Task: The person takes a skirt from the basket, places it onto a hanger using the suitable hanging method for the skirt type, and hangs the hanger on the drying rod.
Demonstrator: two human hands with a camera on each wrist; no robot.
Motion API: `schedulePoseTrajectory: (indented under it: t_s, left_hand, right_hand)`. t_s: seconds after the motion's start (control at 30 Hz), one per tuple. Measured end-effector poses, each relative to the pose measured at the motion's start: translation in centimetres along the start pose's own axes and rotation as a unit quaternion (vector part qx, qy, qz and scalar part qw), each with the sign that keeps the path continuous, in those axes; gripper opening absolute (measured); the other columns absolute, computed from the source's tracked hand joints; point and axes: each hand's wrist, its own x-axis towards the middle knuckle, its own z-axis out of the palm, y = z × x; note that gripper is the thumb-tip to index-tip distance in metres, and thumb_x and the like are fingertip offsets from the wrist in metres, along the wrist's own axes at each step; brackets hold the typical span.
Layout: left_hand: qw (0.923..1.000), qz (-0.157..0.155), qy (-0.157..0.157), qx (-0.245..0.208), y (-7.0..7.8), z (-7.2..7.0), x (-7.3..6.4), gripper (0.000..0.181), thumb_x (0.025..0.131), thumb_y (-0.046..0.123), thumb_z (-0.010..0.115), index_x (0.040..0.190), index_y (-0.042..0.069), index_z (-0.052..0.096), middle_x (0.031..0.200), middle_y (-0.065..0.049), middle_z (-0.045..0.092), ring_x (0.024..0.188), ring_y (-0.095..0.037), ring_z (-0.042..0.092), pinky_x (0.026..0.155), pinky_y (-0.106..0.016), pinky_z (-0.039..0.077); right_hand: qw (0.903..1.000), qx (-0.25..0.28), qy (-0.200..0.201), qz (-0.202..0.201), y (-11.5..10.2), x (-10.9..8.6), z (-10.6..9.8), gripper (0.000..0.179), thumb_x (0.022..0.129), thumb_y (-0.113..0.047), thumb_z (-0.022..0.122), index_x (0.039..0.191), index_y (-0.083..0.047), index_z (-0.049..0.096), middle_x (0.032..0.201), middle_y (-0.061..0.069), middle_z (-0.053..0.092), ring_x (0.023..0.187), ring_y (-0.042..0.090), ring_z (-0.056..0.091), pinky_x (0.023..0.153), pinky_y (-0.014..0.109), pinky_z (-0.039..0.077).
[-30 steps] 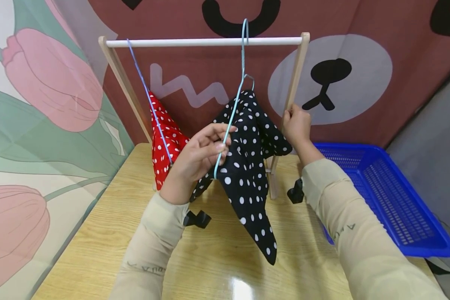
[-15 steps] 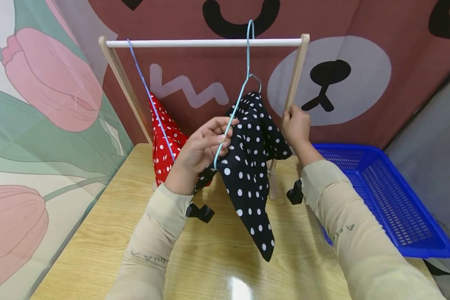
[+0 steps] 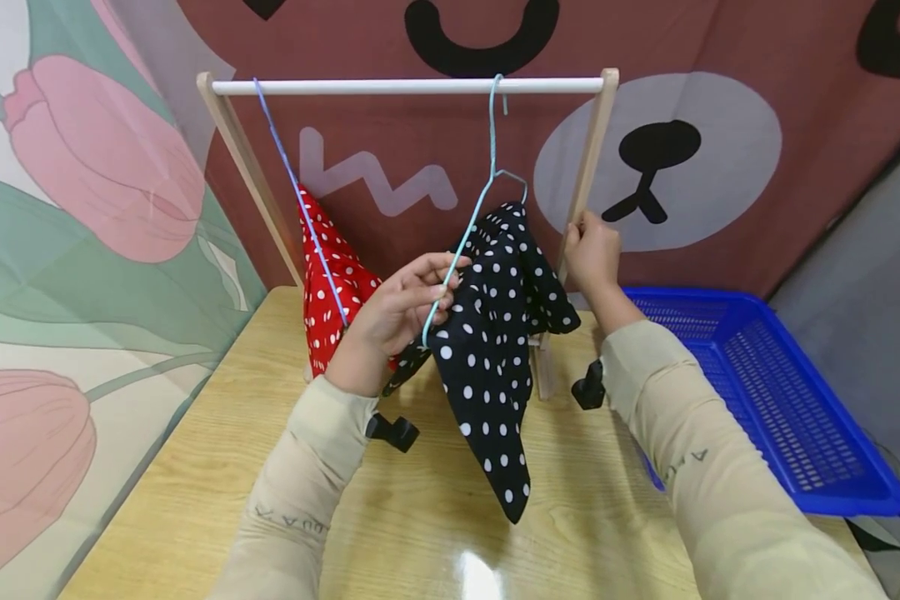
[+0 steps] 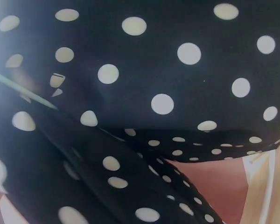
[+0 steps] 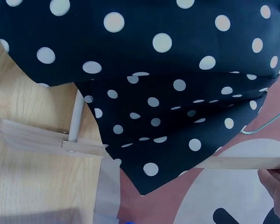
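A light-blue wire hanger (image 3: pixel 492 125) has its hook over the white rod (image 3: pixel 390 86) of a small wooden rack. My left hand (image 3: pixel 397 312) pinches the hanger's lower left arm between thumb and fingers. Draped from that hanger is a black garment with white polka dots (image 3: pixel 487 358), its pointed hem hanging low; its exact kind is unclear. The cloth (image 4: pixel 144 51) fills most of the left wrist view and hides the left hand. My right hand (image 3: pixel 596 250) grips the rack's right post (image 3: pixel 592 150); part of that hand (image 5: pixel 275 186) shows at the right wrist view's edge.
A red polka-dot garment (image 3: pixel 322 308) hangs on a blue hanger (image 3: pixel 300 192) at the rod's left end. A blue plastic basket (image 3: pixel 795 400) stands right of the rack on the wooden table (image 3: pixel 420 517). A printed curtain (image 3: pixel 690 37) is close behind.
The light-blue hanger first shifted slightly right with its hook raised above the rod, then came down, so the hook now sits over it. The black garment lowered too. My right hand stayed on the post.
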Motion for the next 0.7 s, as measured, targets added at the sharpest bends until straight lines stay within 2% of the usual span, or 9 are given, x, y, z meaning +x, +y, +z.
schedulePoseTrajectory:
  t_s: [0.33, 0.53, 0.7]
  left_hand:
    - [0.9951, -0.030, 0.051, 0.079, 0.4, -0.3, -0.4, 0.029, 0.083, -0.009, 0.035, 0.107, 0.000, 0.049, 0.090, -0.010, 0.049, 0.068, -0.014, 0.049, 0.058, -0.019, 0.046]
    - [0.9859, -0.036, 0.086, 0.139, 1.0, 0.0, -0.5, 0.025, 0.083, -0.008, 0.040, 0.103, 0.003, 0.051, 0.091, -0.011, 0.050, 0.071, -0.015, 0.049, 0.058, -0.020, 0.046]
    - [0.9769, -0.050, 0.102, 0.181, 1.3, 0.2, -0.4, 0.023, 0.084, -0.007, 0.042, 0.107, -0.004, 0.046, 0.092, -0.012, 0.050, 0.074, -0.015, 0.050, 0.062, -0.022, 0.046]
  right_hand:
    - [0.9999, 0.009, 0.012, 0.000, 0.1, 0.0, -0.1, 0.017, 0.084, -0.009, 0.048, 0.084, 0.006, 0.055, 0.078, 0.021, 0.060, 0.075, 0.037, 0.055, 0.066, 0.043, 0.042]
    - [0.9998, 0.010, 0.015, 0.012, 0.2, 0.1, 0.0, 0.018, 0.085, -0.010, 0.048, 0.087, 0.006, 0.056, 0.080, 0.021, 0.060, 0.075, 0.036, 0.056, 0.066, 0.042, 0.043]
    - [0.9991, 0.017, 0.012, 0.038, 0.3, 0.1, 0.2, 0.021, 0.087, -0.012, 0.045, 0.094, 0.005, 0.057, 0.086, 0.020, 0.061, 0.078, 0.033, 0.056, 0.068, 0.040, 0.044]
